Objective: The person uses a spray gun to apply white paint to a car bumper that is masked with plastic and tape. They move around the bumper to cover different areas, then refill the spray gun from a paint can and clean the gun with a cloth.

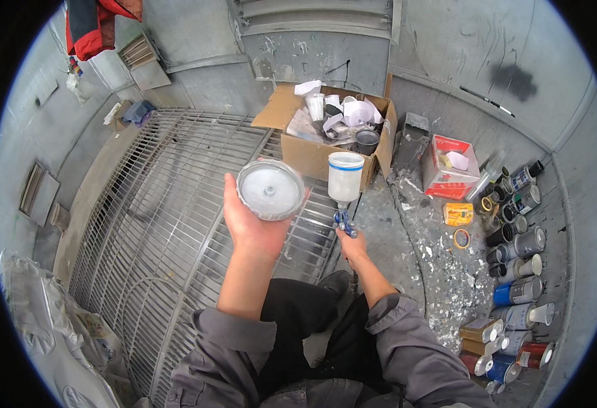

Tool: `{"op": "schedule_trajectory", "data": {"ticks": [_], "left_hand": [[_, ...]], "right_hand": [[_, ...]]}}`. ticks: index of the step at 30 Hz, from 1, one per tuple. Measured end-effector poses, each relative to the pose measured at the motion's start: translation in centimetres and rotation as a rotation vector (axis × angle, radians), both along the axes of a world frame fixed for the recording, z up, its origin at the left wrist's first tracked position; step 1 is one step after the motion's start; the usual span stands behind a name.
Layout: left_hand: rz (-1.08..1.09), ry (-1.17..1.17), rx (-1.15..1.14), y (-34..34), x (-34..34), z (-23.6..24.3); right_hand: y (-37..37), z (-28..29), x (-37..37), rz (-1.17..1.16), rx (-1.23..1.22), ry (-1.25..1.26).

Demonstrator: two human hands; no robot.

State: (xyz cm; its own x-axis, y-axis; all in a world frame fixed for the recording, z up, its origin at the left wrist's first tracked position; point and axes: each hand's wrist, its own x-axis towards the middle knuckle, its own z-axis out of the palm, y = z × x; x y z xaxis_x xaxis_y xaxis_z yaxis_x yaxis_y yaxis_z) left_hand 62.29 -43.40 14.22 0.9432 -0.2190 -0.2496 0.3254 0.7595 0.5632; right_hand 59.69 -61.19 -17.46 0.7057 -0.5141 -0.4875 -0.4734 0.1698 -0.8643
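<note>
The spray gun [343, 220] is upright in the right hand [353, 246], whose fingers are closed around its body below the paint cup [345, 182], a whitish vessel with a blue band near its rim. It is held out in front of the person, just right of the left hand [252, 230], with the cup covering part of the cardboard box [312, 160] in the view. The left hand holds a grey round lid [270, 189] with a ridged rim, its broad face toward the camera, apart from the cup. The box contains used paper and plastic cups. Metal grating [152, 204] spreads at left; at right, a red-and-white carton [448, 178], a tape roll [462, 231] and many paint cans [530, 241] stand or lie on the paint-spattered floor [441, 285].
</note>
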Motion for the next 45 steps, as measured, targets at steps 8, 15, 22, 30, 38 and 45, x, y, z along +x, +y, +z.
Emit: {"op": "schedule_trajectory", "data": {"ticks": [8,15,22,30,38,45], "left_hand": [[0.023,0.002,0.011,0.7,-0.2,0.0],[0.014,0.006,-0.011,1.0,-0.2,-0.4],[-0.048,0.004,-0.028,0.1,-0.5,-0.2],[-0.392,-0.015,-0.069,-7.4,-2.4,0.1],[-1.105,-0.102,-0.286,-21.0,-6.2,-3.6],[-1.339,0.184,0.347,-31.5,-5.5,-28.0]], "right_hand": [[1.2,-1.9,0.8,0.045,-0.128,0.020],[1.7,-2.2,0.7,0.125,-0.269,-0.019],[2.2,-0.8,-0.4,0.213,-0.294,0.057],[-1.2,-1.2,-5.8,0.110,-0.285,-0.211],[-13.4,-1.4,-20.9,-0.758,-0.341,-0.234],[-17.2,3.5,-34.9,-1.365,-0.108,-0.298]]}}
